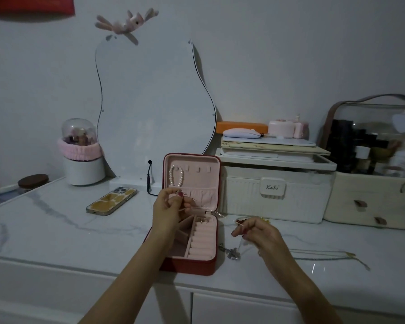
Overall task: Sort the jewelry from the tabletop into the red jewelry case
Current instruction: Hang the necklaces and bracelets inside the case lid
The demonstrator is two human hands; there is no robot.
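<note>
The red jewelry case (192,265) stands open on the marble top, its pink lid upright. A pearl bracelet (176,176) hangs on a hook in the lid. My left hand (171,206) hovers over the case and pinches a thin piece of jewelry by the lid pocket. My right hand (255,232), to the right of the case, pinches a fine chain above a silver piece (233,253) on the table. A red and gold piece (243,220) lies behind that hand. A thin gold necklace (325,254) stretches out farther right.
A phone (111,200) lies to the left of the case. A wavy mirror (150,113) leans on the wall behind, with a black cable (149,181) at its foot. A cream storage box (276,190) and a cosmetics organiser (372,174) stand at the right.
</note>
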